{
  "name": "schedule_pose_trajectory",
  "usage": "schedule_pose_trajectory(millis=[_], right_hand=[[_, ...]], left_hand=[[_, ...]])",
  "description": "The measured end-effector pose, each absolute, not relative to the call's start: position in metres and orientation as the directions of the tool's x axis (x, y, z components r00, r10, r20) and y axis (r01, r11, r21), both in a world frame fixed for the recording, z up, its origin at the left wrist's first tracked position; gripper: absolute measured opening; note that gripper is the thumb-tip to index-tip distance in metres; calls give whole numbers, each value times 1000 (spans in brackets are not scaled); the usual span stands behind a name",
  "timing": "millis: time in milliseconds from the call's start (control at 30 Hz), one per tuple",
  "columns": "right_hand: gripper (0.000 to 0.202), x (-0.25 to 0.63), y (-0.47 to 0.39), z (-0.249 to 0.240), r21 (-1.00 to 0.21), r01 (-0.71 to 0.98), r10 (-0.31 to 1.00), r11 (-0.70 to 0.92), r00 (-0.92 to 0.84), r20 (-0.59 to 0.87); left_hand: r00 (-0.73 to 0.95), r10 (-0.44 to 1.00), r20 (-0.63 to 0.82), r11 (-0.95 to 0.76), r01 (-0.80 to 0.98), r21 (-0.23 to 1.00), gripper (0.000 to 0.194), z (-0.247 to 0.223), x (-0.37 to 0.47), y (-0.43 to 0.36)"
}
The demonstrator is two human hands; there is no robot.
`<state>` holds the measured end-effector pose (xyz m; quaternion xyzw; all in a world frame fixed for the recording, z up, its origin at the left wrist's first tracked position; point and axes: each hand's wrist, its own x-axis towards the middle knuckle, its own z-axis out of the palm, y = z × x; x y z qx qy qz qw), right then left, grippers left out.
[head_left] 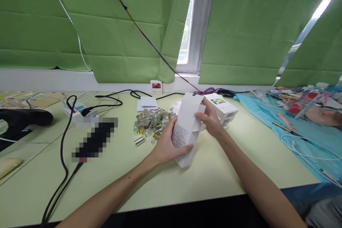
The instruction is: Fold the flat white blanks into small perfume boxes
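Bare forearms stretch up from the bottom edge over the pale yellow-green tabletop (213,171), coming in from seven and five o'clock. Between them, near the middle of the view, is a tall white carton (185,131), its top leaning toward one o'clock, with small print low on its face and loose flaps on its right side. The left hand (169,146) grasps the carton's lower part, thumb across the front and fingers at the left edge. The right hand (210,118) grips its upper right side by the flaps, thumb pressed against the cardboard.

Taking the carton as the clock's centre, a heap of small clear-wrapped metallic parts (156,119) lies at ten o'clock, with a silver cylinder (139,141) on its side just beside it at nine. Farther out at ten is a folded white paper (148,103); at eleven, a small white box with a red picture (156,87) stands by the wall. Stacked white boxes (221,106) sit at two o'clock, close beyond the right hand. Blue plastic sheeting (269,124) spreads at three o'clock. A pixelated dark object (96,139) lies at nine, well apart, joined to black cables (62,149).
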<state>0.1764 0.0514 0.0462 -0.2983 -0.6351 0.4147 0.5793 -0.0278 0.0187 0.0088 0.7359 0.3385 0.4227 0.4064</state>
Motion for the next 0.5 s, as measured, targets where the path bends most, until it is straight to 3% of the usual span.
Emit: schedule_pose_trajectory(millis=[500], right_hand=[[46, 172, 48, 51, -847, -54, 835, 528, -150, 530]], left_hand=[[386, 856, 345, -427, 150, 892, 100, 5, -29, 20]])
